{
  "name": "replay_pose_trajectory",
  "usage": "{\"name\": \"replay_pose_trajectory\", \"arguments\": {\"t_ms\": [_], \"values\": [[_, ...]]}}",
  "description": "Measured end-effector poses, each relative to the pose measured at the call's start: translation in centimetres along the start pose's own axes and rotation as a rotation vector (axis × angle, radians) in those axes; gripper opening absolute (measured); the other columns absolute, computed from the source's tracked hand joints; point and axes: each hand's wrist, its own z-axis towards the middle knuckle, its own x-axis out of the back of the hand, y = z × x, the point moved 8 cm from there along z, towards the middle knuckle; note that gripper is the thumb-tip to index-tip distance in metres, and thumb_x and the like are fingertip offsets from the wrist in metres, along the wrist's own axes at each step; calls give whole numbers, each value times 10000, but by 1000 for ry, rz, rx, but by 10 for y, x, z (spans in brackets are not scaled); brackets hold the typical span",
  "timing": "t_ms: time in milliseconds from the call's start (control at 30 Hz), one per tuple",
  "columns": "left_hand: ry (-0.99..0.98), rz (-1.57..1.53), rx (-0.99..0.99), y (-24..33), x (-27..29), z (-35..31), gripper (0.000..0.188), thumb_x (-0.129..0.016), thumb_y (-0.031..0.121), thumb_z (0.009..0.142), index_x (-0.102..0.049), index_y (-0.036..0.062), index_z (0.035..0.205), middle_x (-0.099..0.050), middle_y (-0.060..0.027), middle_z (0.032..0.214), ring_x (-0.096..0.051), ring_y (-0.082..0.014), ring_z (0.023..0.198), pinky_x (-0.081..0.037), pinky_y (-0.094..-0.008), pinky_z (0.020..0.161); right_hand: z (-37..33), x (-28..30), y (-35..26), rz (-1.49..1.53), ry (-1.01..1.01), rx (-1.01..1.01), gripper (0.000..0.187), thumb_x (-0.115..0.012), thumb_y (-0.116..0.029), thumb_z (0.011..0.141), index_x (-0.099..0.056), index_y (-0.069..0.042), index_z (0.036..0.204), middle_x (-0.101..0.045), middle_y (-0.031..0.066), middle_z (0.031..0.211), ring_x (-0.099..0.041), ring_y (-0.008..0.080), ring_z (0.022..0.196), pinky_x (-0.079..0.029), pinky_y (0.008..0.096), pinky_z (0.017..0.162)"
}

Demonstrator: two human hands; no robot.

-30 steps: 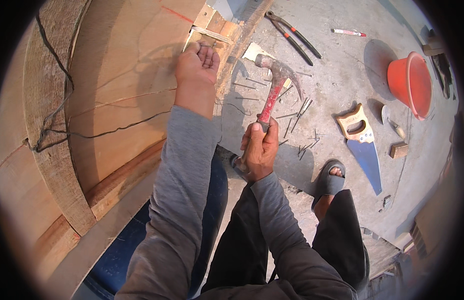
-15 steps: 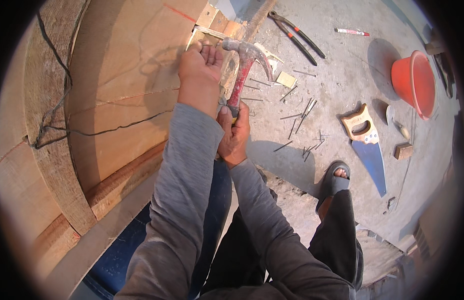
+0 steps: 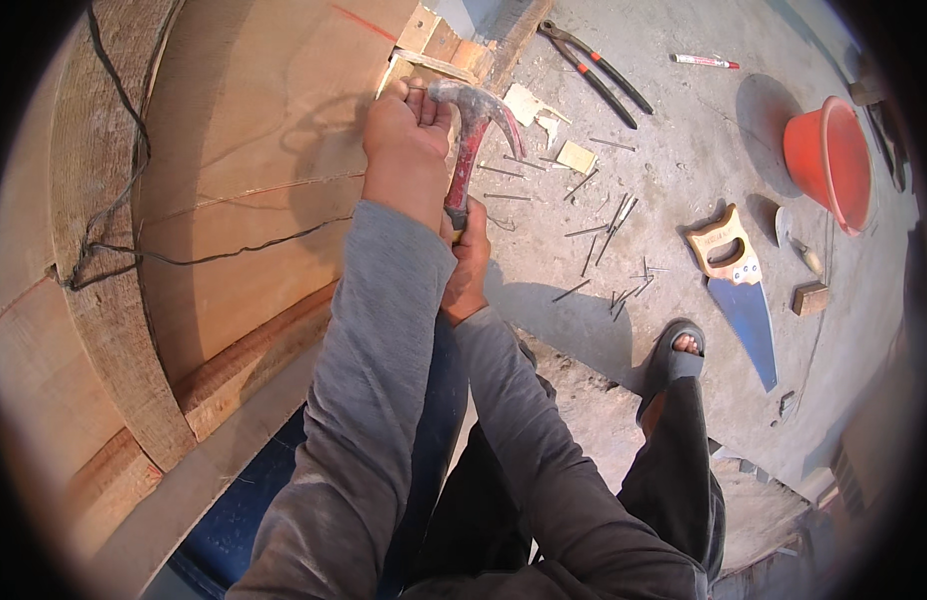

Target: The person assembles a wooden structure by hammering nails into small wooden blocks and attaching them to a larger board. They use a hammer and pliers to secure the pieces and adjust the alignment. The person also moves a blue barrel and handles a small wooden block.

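My right hand point(image 3: 468, 268) is wrapped round the grip of a claw hammer point(image 3: 469, 160) with a worn red handle. The hammer's head is up beside the fingers of my left hand point(image 3: 409, 140), its claw pointing right. Those left fingers are pinched together round a thin nail, mostly hidden by them, at small wooden blocks point(image 3: 420, 28) on the edge of a plywood panel point(image 3: 254, 110). My left forearm crosses in front of part of the right hand.
Several loose nails point(image 3: 612, 225) and a wood scrap point(image 3: 577, 156) lie on the concrete. Farther right are pincers point(image 3: 599, 75), a red marker point(image 3: 706, 62), a handsaw point(image 3: 741, 300), a trowel point(image 3: 799, 240) and a red bucket point(image 3: 819, 160). Black wire point(image 3: 234, 257) runs over the panel.
The hammer's head has shifted slightly left, closer to my left fingers, and the right hand has moved a little with it. My left hand stays pinched at the blocks.
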Motion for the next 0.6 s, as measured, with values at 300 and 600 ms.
{"name": "replay_pose_trajectory", "arguments": {"t_ms": [300, 600], "values": [[-16, 37, 47, -2, 7, 3, 177, -543, 177, 956, -589, 72, 1090, -632, -34, 1013, -571, -161, 932, -476, -356, 899, -13, 1, 12, 123, 56, -172, 260, -487, -184, 1024, -410, -8, 1198, -552, 53, 844, -505, 78, 675, -434, 239, 605], [55, 103, 59, 1, 4, -12, 235, -558, 188, 938, -574, 101, 1156, -655, -25, 1101, -549, -155, 1123, -391, -388, 987, -8, -6, 9, 116, 159, -12, 239, -492, -198, 1026, -423, -24, 1176, -570, 47, 832, -507, 75, 694, -439, 238, 622]]}}
